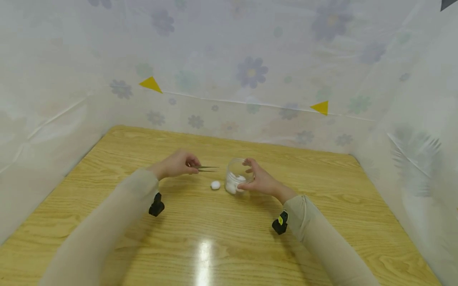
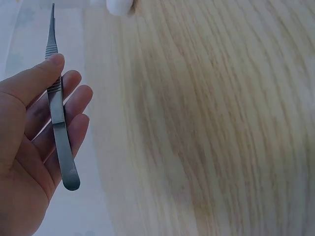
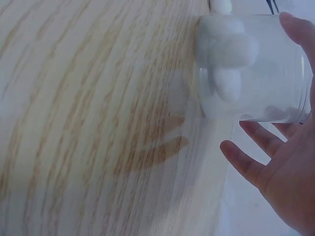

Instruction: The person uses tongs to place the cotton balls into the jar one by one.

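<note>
My left hand (image 1: 176, 163) pinches metal tweezers (image 2: 63, 147) between thumb and fingers, with ridged grips under the thumb. Their tips point right, apart from each other and with nothing between them. Just below the tips, a white cotton ball (image 1: 215, 185) lies on the table. To its right stands an upright clear glass jar (image 3: 275, 64) without a lid. Several white cotton balls (image 3: 236, 51) lie in its bottom. My right hand (image 1: 264, 181) holds the jar from the right, thumb on the near side and fingers on the far side.
The wood-grain table (image 1: 229, 226) spreads out around the hands. Behind it hangs a pale flowered sheet (image 1: 222, 71) with two yellow triangles, and more sheeting encloses the left and right sides. Black wrist cameras (image 1: 156, 205) sit under both sleeves.
</note>
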Available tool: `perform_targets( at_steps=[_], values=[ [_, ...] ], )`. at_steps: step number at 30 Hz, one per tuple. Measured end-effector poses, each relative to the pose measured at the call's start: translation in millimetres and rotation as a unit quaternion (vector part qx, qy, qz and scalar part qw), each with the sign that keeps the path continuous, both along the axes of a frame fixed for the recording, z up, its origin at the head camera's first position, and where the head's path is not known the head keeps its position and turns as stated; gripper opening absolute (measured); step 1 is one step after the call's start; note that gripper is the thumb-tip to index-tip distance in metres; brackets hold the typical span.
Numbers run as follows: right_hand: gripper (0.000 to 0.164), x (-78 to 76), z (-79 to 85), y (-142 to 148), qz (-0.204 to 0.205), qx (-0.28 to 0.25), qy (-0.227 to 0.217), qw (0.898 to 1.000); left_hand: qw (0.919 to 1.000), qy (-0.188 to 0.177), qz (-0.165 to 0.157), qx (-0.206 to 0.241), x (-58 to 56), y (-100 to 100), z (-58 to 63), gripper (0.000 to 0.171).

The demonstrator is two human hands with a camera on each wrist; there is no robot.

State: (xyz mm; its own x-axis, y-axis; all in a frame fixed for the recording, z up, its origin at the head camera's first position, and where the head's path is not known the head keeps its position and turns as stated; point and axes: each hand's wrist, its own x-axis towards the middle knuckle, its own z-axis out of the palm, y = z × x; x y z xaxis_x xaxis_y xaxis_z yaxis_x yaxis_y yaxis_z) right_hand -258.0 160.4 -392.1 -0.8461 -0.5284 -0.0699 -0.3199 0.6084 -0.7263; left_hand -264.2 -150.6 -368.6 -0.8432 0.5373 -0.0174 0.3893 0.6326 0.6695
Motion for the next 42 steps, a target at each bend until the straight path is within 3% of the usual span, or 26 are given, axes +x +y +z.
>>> perform_targets(
  at_steps=[15, 27, 37, 42],
  values=[
    [0.092, -0.3, 0.1, 0, 0.001, 0.0, -0.008, 1.0, 0.9983, -0.023, -0.007, -0.053, 3.3, -3, -16.7, 0.013],
    [0.091, -0.2, 0.6, 0, 0.003, 0.001, -0.007, 1.0, 0.9938, 0.0, -0.019, -0.109, 3.3, 3, -18.8, 0.011],
    [0.09, 0.5, 2.0, 1, 0.004, -0.005, -0.012, 1.0, 0.9932, 0.0, -0.021, -0.114, 1.2, 6, -17.8, 0.009],
    [0.09, -0.5, 0.7, 1, 0.003, -0.006, -0.014, 1.0, 0.9951, -0.01, -0.018, -0.096, 2.6, 5, -14.1, 0.011]
  ],
)
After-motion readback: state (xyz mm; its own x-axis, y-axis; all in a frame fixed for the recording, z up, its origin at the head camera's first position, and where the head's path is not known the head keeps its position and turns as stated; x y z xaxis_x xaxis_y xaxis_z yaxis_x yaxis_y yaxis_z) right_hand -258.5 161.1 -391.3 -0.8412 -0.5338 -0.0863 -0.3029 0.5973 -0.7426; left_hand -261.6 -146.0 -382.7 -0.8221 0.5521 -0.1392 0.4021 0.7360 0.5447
